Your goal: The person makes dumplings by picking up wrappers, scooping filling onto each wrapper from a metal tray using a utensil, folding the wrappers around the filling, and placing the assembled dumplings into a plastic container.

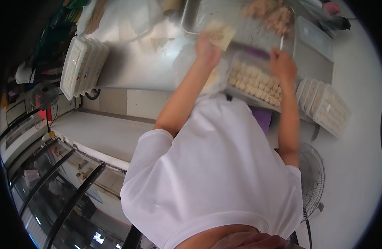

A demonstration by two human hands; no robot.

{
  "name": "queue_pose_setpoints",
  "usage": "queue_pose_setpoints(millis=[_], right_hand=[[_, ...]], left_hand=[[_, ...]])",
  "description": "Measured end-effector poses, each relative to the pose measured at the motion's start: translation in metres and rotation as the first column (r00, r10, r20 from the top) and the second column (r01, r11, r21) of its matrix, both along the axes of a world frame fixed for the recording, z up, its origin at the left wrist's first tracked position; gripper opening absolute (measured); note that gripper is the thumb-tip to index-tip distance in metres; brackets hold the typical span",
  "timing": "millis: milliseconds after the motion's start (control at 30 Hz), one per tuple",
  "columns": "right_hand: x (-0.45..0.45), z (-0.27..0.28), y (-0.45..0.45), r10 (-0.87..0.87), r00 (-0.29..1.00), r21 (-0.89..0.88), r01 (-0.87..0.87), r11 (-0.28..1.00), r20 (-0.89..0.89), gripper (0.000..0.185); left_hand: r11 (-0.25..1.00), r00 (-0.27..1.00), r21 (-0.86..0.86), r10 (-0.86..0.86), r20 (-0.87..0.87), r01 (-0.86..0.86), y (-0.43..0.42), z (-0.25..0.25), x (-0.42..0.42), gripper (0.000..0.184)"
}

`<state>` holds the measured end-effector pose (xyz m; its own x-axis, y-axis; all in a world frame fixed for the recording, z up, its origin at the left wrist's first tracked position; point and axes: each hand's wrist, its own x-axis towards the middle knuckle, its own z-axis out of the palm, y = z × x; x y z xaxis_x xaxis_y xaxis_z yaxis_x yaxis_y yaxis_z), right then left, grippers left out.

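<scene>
above the metal table (120,62), i see the left hand (208,50) pinching a pale square wrapper (226,36) with a dab of pinkish filling on it, near the tray (190,16). the right hand (283,66) is blurred, fingers curled in; from here i cannot tell what it grips. just beside it, a clear box (234,56) holds rows of pale pieces (255,81). more pinkish mince (274,16) lies heaped in the tray, toward the right.

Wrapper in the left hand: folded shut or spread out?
Spread out: the wrapper shows a broad, pale yellow face with corners beyond the left hand, and a pinkish patch lies uncovered on it.
</scene>
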<state>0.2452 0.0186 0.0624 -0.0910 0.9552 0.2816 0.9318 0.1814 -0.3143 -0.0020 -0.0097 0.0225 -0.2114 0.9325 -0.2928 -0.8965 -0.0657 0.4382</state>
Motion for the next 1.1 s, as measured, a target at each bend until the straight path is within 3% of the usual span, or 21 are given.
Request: queue_pose_setpoints(millis=[67, 200, 267, 300, 367, 500, 567, 600, 633, 667, 700, 733, 800, 900, 933, 1000, 1033, 1100], right_hand=[[0.031, 0.007, 0.017, 0.098, 0.956, -0.45, 0.039, 0.892, 0.276, 0.023], [0.022, 0.073, -0.005, 0.063, 0.981, -0.465, 0.029, 0.885, 0.182, 0.022], [0.003, 0.08, -0.021, 0.175, 0.967, -0.192, -0.211, 0.959, -0.186, 0.019], [-0.01, 0.076, -0.027, 0.173, 0.967, -0.193, -0.209, 0.959, -0.187, 0.019], [-0.027, 0.056, -0.044, 0.302, 0.94, -0.135, -0.324, 0.936, -0.161, 0.021], [-0.026, 0.031, -0.049, 0.328, 0.906, -0.029, -0.348, 0.937, -0.268, 0.022], [-0.021, 0.038, -0.051, 0.317, 0.838, 0.006, -0.351, 0.937, -0.444, 0.025], [-0.017, 0.039, -0.05, 0.308, 0.841, 0.008, -0.34, 0.94, -0.444, 0.025], [-0.012, 0.04, -0.05, 0.345, 0.757, 0.029, -0.397, 0.917, -0.555, 0.025], [-0.008, 0.042, -0.05, 0.376, 0.656, 0.059, -0.451, 0.89, -0.654, 0.025], [-0.006, 0.046, -0.053, 0.373, 0.659, 0.057, -0.449, 0.892, -0.653, 0.025], [-0.007, 0.052, -0.056, 0.395, 0.674, 0.032, -0.483, 0.875, -0.624, 0.025], [-0.009, 0.056, -0.06, 0.418, 0.684, 0.009, -0.516, 0.857, -0.597, 0.025], [-0.011, 0.059, -0.062, 0.429, 0.727, 0.012, -0.501, 0.865, -0.535, 0.025], [-0.01, 0.062, -0.063, 0.443, 0.781, 0.03, -0.481, 0.876, -0.44, 0.024], [-0.004, 0.072, -0.069, 0.434, 0.834, 0.042, -0.448, 0.893, -0.341, 0.024], [0.0, 0.082, -0.07, 0.415, 0.87, 0.002, -0.43, 0.903, -0.267, 0.023], [0.013, 0.104, -0.071, 0.386, 0.903, -0.036, -0.399, 0.916, -0.188, 0.023]], left_hand=[[0.996, 0.999, -0.082, 0.041, 0.001, -0.041, 0.002, -0.005, 0.004, 0.045], [0.985, 0.995, -0.17, 0.025, -0.094, -0.041, 0.004, -0.006, 0.007, 0.042], [0.97, 0.981, -0.239, -0.086, -0.176, 0.042, 0.006, -0.006, 0.011, 0.04], [0.97, 0.98, -0.24, -0.088, -0.177, 0.044, 0.005, 0.001, 0.013, 0.04], [0.981, 0.991, -0.137, -0.137, 0.002, 0.136, 0.0, 0.023, 0.02, 0.037], [0.984, 0.984, -0.016, -0.175, 0.016, 0.175, -0.011, 0.039, 0.014, 0.039], [0.889, 0.899, 0.229, -0.328, -0.29, 0.398, -0.027, 0.055, 0.003, 0.048], [0.884, 0.895, 0.23, -0.337, -0.291, 0.407, -0.031, 0.057, -0.005, 0.048], [0.844, 0.702, 0.217, -0.235, -0.673, 0.491, -0.036, 0.059, -0.014, 0.056], [0.812, 0.381, 0.17, -0.068, -0.922, 0.558, -0.039, 0.06, -0.023, 0.065], [0.828, 0.053, -0.02, -0.06, -0.997, 0.561, -0.032, 0.065, -0.031, 0.062], [0.828, 0.053, -0.021, -0.061, -0.997, 0.56, -0.025, 0.059, -0.033, 0.062], [0.753, -0.093, 0.025, 0.114, -0.989, 0.658, -0.013, 0.052, -0.036, 0.046], [0.82, -0.028, 0.085, 0.123, -0.992, 0.566, -0.01, 0.057, -0.031, 0.034], [0.814, -0.027, 0.083, 0.121, -0.992, 0.575, -0.01, 0.064, -0.027, 0.034], [0.829, -0.273, -0.184, -0.04, -0.961, 0.527, -0.014, 0.078, -0.017, 0.03], [0.823, -0.272, -0.185, -0.038, -0.961, 0.538, -0.017, 0.077, -0.01, 0.03], [0.889, -0.464, -0.145, 0.082, -0.882, 0.434, -0.022, 0.069, 0.002, 0.021]])
